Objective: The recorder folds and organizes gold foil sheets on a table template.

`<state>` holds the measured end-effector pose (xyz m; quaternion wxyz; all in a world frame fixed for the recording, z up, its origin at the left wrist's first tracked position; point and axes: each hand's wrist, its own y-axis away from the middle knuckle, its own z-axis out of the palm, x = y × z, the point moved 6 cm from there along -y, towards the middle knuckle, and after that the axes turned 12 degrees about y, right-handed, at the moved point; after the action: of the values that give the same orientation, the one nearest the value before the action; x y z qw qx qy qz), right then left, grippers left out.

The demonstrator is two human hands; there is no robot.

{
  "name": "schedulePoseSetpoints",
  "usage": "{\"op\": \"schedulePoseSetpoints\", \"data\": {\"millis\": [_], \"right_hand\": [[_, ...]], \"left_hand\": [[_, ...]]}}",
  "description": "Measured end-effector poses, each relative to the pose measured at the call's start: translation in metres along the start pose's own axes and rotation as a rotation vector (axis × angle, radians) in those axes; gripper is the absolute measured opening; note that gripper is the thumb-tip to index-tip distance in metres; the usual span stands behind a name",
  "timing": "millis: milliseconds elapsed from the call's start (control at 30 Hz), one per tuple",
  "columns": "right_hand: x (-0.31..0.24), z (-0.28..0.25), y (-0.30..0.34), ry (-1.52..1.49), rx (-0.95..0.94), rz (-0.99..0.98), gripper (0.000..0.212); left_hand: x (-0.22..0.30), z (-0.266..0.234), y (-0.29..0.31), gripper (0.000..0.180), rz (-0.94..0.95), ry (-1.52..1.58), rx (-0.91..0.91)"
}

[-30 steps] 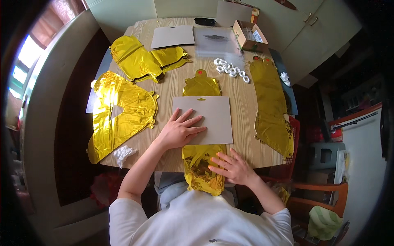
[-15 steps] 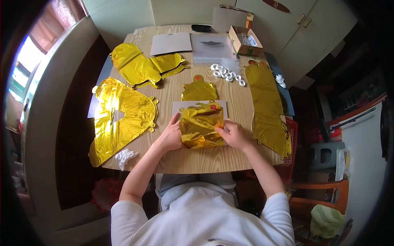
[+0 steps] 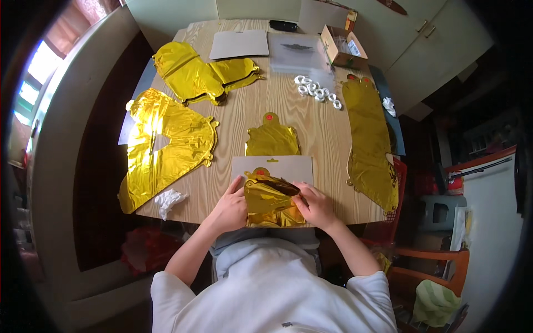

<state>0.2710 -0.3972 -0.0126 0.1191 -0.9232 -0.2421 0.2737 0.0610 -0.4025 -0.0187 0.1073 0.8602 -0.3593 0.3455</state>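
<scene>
Place: furnishings are indicating a home, the exact room staying unclear. Pink curtain (image 3: pixel 72 22) is hanging beside a bright window (image 3: pixel 42 60), upper left. Pale cupboard doors (image 3: pixel 402 47) with metal handles (image 3: pixel 422 26) are standing beyond the wood-grain tabletop (image 3: pixel 325 141), upper right. Wooden chair (image 3: pixel 433 253) is standing at lower right; green-and-white cloth (image 3: pixel 437 302) is draping over it.

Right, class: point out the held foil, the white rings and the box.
Held foil (image 3: pixel 270 204): head view, crumpled middle.
White rings (image 3: pixel 319 99): head view, a mid-cluster ring's edge.
Box (image 3: pixel 350 59): head view, near wall.
</scene>
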Motion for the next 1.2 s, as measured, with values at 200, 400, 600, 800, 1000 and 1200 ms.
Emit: {"op": "schedulePoseSetpoints", "data": {"millis": [200, 400, 600, 800, 1000, 1200], "right_hand": [[0.001, -0.001, -0.002, 0.009, 0.022, -0.026, 0.014], [0.003, -0.002, -0.006, -0.046, -0.029, 0.073, 0.018], [0.005, -0.001, -0.008, -0.031, -0.048, 0.083, 0.018], [0.006, 0.003, -0.008, -0.021, -0.054, 0.080, 0.018], [0.011, 0.000, -0.003, -0.078, -0.079, 0.077, 0.034], [-0.001, -0.005, 0.008, -0.001, -0.195, -0.010, 0.046]], "left_hand": [[0.006, -0.021, 0.029, 0.029, -0.063, 0.250, 0.077], [0.013, -0.010, 0.032, 0.021, -0.246, 0.222, 0.282], [0.016, -0.006, 0.031, 0.015, -0.285, 0.137, 0.399], [0.022, -0.001, 0.031, 0.010, -0.295, 0.023, 0.481], [0.024, 0.006, 0.031, 0.015, -0.289, -0.065, 0.548], [0.024, 0.010, 0.031, 0.021, -0.304, -0.112, 0.569]]}}
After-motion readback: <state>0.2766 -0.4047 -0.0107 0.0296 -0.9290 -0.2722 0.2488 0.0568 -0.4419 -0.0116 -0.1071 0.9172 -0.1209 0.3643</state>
